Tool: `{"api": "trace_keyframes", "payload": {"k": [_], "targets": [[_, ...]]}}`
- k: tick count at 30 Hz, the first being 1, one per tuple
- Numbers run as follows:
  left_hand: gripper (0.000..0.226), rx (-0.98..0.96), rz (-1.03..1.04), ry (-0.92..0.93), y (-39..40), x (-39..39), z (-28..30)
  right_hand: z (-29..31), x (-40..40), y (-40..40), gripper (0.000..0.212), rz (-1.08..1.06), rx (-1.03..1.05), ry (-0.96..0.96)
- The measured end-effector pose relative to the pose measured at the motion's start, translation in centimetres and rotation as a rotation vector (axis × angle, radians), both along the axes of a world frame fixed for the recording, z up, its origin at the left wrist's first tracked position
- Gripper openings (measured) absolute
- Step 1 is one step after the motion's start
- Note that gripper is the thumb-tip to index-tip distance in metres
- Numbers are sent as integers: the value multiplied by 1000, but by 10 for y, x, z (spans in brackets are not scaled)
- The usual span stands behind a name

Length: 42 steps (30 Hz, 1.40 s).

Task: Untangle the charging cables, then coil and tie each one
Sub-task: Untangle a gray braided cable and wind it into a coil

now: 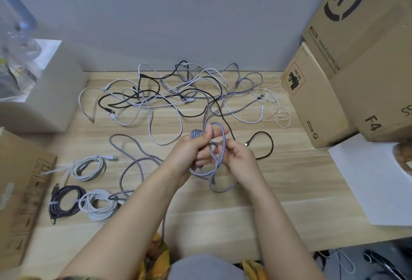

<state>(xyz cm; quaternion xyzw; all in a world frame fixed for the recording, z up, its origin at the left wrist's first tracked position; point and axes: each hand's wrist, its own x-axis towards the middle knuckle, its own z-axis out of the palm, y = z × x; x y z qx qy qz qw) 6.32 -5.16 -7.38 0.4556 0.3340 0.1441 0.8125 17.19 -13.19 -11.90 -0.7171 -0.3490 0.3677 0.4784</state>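
Left hand point(194, 145) grips the gathered loops of the grey braided cable point(217, 145) above the bench point(278, 181). Right hand point(239, 157) pinches the next loop. Advice: keep loops even, draw the loose tail in slowly, clear of the tangle point(178, 92).

Both forearms extend forward and converge. Left hand point(191, 148), fingers curled, index finger extended; right hand point(239, 159), fingers curled, just beside it.
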Motion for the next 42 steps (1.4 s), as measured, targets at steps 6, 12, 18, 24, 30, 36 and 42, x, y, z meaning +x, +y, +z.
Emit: {"api": "trace_keyframes", "payload": {"k": [6, 12, 18, 24, 30, 36, 42], "targets": [[27, 582, 299, 297, 11, 2, -10, 2, -20, -2, 32, 277, -122, -70], [34, 398, 375, 287, 31, 4, -26, 26, -39, -6, 25, 575, -79, 156], [32, -12, 444, 324, 56, -13, -48, 46, -29, -16, 22, 518, 55, 264], [29, -410, 670, -258, 62, -17, -33, 13, 2, -19, 45, 211, -3, 232], [43, -620, 458, -626, 43, -3, -9, -5, -7, -12, 33, 16, -9, 90], [37, -550, 487, -586, 34, 6, -7, 13, -24, -2, 41, -82, 111, -78], [37, -164, 594, -319, 41, 1, -8, 48, -41, -12, 18, 217, 236, 75]]}}
